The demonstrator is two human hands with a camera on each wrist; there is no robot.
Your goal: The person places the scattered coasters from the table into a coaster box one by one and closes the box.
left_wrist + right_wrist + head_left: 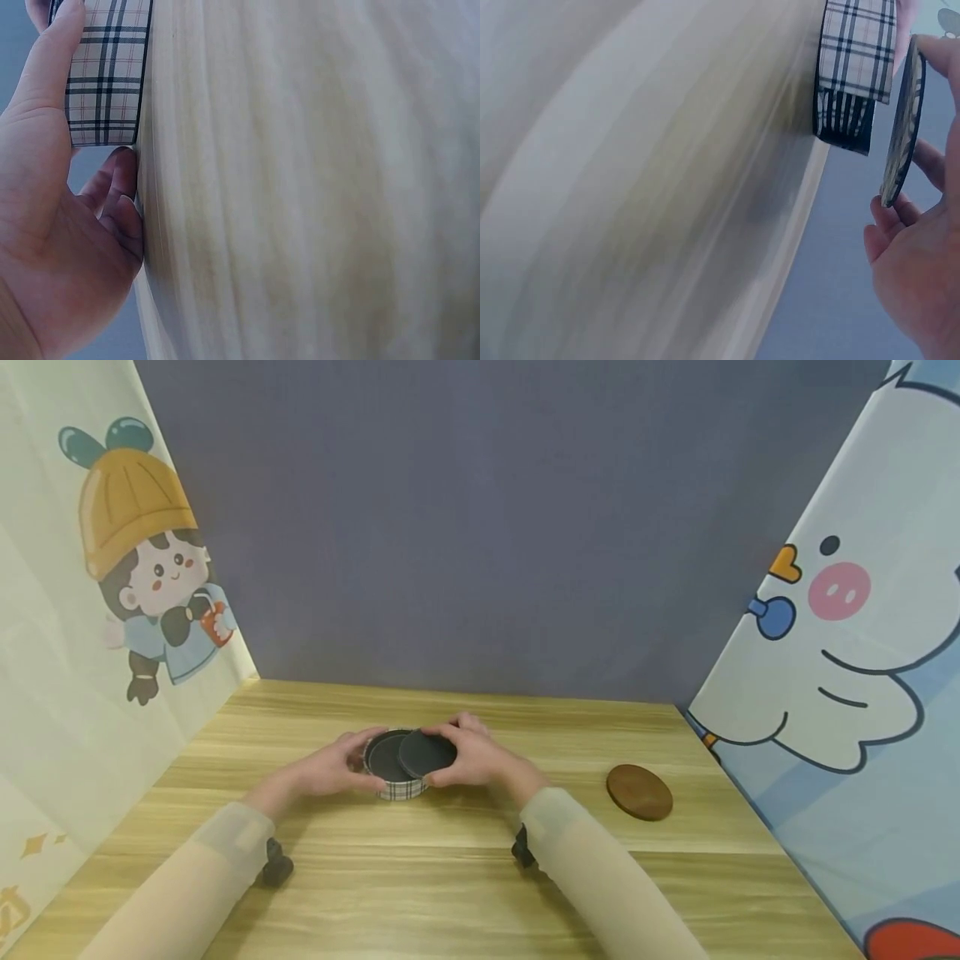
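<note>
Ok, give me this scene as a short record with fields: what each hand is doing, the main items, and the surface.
left hand: grips the side of the plaid round holder
right hand: holds a dark round coaster tilted over the holder
inside holder: another dark coaster lying flat
apart, to the right: brown round coaster flat on the table
surface: light wooden table

Surface (465, 877): pale wood grain, smooth, slight sheen. Round holder (400, 788): plaid-printed wall, looks like fabric or paper wrap, matt. Dark coaster (426, 753) pinched by right hand (480, 760): matt charcoal face, thin, patterned on the underside in the right wrist view. Brown coaster (639, 792): matt, leather- or cork-like. Back wall: matt grey-blue cloth. Side panels: printed cartoon fabric, soft finish. Sleeves: sheer beige cloth.
</note>
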